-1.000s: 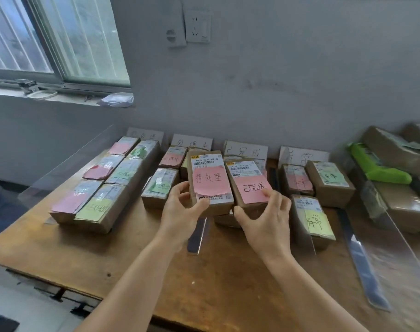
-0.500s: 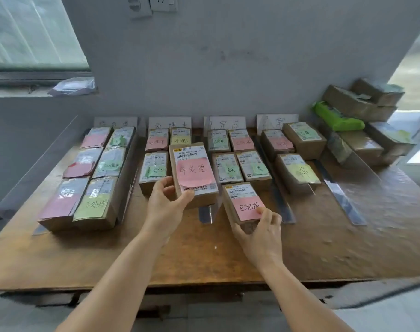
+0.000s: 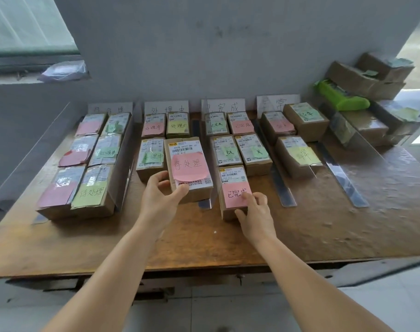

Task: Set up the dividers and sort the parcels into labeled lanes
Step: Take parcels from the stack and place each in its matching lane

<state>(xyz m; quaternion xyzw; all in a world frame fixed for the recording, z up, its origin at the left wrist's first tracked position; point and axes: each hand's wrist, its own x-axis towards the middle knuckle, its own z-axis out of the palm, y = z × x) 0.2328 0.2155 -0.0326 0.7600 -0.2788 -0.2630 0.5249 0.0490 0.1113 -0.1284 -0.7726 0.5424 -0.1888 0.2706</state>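
Note:
My left hand (image 3: 160, 195) grips a brown parcel with a pink note (image 3: 188, 167), held tilted above the second lane. Under my right hand (image 3: 254, 215) a second parcel with a pink note (image 3: 234, 190) rests on the wooden table (image 3: 204, 245) at the front of the third lane; the fingers lie on its near end. Four white lane labels (image 3: 167, 107) lean against the back wall. Clear plastic dividers (image 3: 282, 185) stand between lanes filled with taped parcels carrying pink or green notes.
A stack of brown boxes (image 3: 367, 77) and a green packet (image 3: 340, 95) sit at the back right, beyond the outermost divider (image 3: 343, 180). A window sill with a plastic bag (image 3: 63, 70) is at the upper left. The table's front edge runs just before my forearms.
My right hand brought its parcel down from mid-air onto the table in the third lane. The left hand's parcel stays raised. The camera tilted downward and to the right.

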